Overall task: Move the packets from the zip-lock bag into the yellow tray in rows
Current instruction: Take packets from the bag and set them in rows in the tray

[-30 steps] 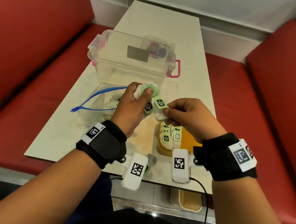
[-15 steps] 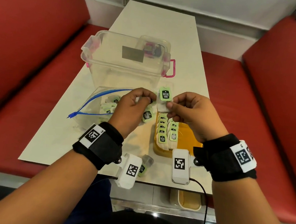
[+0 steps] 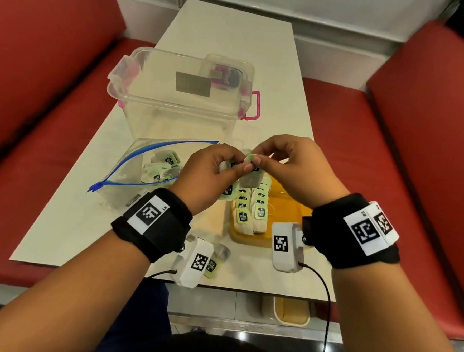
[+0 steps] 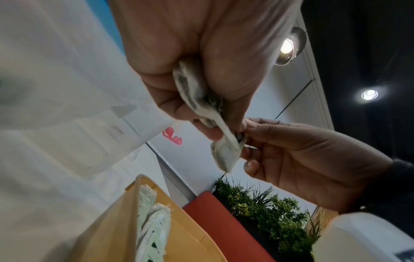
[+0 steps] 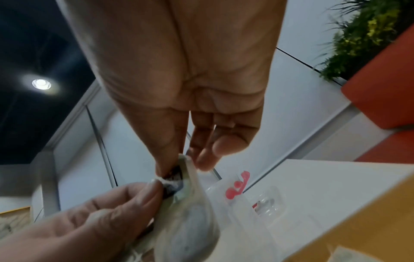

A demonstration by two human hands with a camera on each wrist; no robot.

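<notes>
Clear plastic, blue along its seal, the zip-lock bag [image 3: 143,169] lies open at the left of the table [image 3: 66,219] with several packets [image 3: 161,168] left inside it. Just right of it the left hand [image 3: 211,174] is curled round a small bunch of packets, two or three as far as the left wrist view shows. Its thumb meets the right hand [image 3: 294,169], whose thumb and forefinger pinch the top of a single packet [image 3: 251,178] that hangs between the two hands, above the far end of the yellow tray [image 3: 286,207]. Below them the tray's left part holds two rows of green-tagged packets [image 3: 250,207], while its right part is bare. The step in hand looks like peeling one packet off the bunch. Next, I judge, the right hand must pull it free without dragging its neighbours, then lay it at the far end of a row, tag up like the others. One stray packet [image 3: 210,266] lies on the table near the front edge.
</notes>
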